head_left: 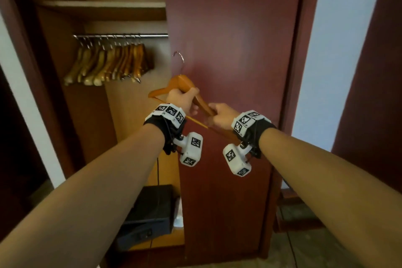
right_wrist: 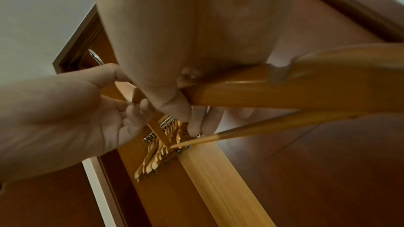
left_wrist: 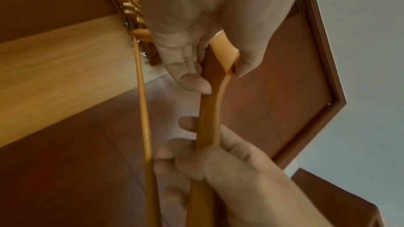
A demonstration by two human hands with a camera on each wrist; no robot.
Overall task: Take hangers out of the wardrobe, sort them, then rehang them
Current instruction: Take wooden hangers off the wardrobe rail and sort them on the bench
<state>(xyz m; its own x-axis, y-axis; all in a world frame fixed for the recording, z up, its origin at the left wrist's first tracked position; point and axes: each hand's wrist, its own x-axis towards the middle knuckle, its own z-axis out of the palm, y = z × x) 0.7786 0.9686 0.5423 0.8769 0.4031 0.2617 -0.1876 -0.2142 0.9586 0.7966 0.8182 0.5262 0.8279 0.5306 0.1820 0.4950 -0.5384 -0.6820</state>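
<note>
Both of our hands hold one wooden hanger [head_left: 182,85] at the centre of the head view, in front of the closed dark red wardrobe door [head_left: 235,50]. Our left hand [head_left: 181,98] has its fingers and thumb curled round the hanger's shoulder just below the neck, and the metal hook [head_left: 179,59] points up above it. Our right hand [head_left: 221,115], just to the right and lower in the frame, is wrapped round the hanger's right arm near its end; the thin lower bar [head_left: 198,123] runs beneath both wrists. From the left wrist view the left thumb [left_wrist: 192,78] presses the wood from one side.

At the upper left of the head view, the other hangers [head_left: 108,65] hang bunched together on the metal rail [head_left: 121,36], under a shelf [head_left: 104,5]. A dark box [head_left: 150,213] sits at the lower centre, on the wardrobe floor.
</note>
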